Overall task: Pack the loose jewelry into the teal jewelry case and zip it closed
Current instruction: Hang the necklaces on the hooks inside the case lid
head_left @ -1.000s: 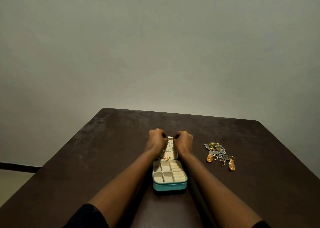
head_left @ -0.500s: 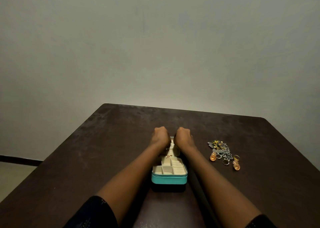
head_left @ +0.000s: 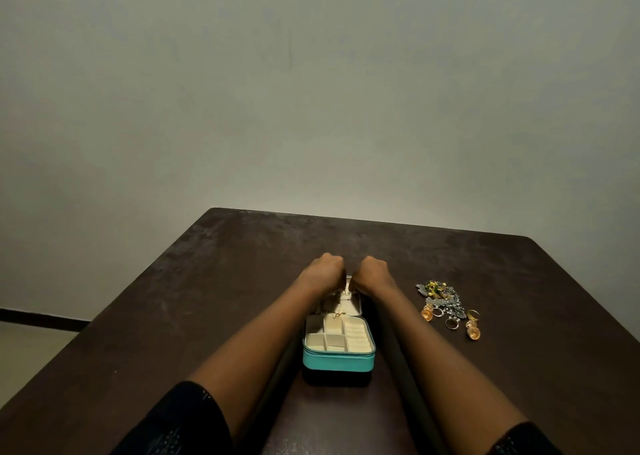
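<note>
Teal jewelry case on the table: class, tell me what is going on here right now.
A person's left hand and right hand are curled at the top edge of the raised lid of the teal jewelry case, apparently fixing a thin gold chain there; the fingertips are hidden. The tray compartments look empty. The loose jewelry pile lies on the table to the case's right, untouched.

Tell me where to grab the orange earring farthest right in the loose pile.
Pinch the gold hook at its far end, coming down from the right. The orange earring lies flat at the pile's open right edge, so that side looks free of the ring and silver pieces.
</note>
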